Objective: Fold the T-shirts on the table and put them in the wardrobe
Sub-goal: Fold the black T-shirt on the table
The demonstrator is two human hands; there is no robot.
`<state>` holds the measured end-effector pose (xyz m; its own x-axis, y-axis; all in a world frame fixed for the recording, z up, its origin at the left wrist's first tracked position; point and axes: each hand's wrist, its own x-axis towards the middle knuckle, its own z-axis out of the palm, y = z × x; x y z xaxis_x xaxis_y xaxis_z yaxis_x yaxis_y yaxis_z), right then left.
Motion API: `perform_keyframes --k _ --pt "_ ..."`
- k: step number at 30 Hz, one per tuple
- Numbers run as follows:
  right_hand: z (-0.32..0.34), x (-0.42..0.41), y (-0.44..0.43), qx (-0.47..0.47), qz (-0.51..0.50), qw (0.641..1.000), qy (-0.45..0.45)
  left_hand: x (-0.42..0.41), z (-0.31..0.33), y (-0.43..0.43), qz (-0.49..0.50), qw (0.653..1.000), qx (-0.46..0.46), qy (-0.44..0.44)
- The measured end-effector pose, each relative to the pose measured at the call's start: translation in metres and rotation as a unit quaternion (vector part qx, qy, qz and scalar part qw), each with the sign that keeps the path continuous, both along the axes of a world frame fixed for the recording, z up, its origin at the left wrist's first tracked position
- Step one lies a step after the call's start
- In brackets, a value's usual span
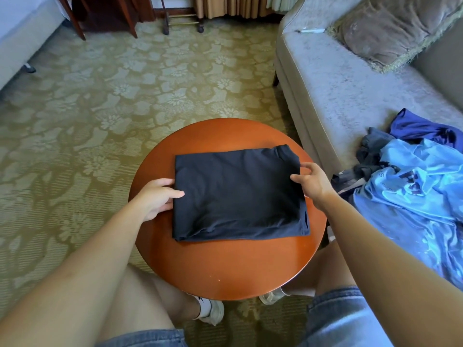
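Note:
A black T-shirt (238,194), folded into a flat rectangle, lies on the round orange-brown wooden table (225,266). My left hand (160,196) holds its left edge, thumb on top and fingers tucked under the cloth. At the shirt's right edge my right hand (312,181) has its thumb on the cloth, the fingers curved at the edge. A heap of unfolded shirts rests on the sofa to my right: a light blue one (421,196) on top, a dark blue one (421,126) and a dark grey one (370,156) behind it.
A grey sofa (338,91) with a brown cushion (390,31) runs along the right. Patterned green carpet (112,96) covers the floor. A bed corner (22,33), a dark wooden stand (105,13) and a wheeled rack (183,23) are at the back.

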<state>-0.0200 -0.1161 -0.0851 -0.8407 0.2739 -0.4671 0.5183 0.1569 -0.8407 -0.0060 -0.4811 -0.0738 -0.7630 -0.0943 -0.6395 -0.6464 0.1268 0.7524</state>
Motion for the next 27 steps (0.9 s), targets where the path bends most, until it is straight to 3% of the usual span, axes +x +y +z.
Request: perform_keyframes --k 11,21,27 --pt "0.008 0.053 0.006 -0.118 0.041 0.992 -0.002 0.029 0.004 -0.009 -0.050 0.998 0.036 0.004" --pt "0.048 0.089 0.003 -0.119 0.040 0.984 0.126 0.041 0.048 0.008 -0.092 0.992 0.034 0.080" --pt "0.092 0.128 0.052 -0.104 -0.034 0.974 0.200 0.038 0.093 0.063 -0.146 0.979 0.058 0.130"
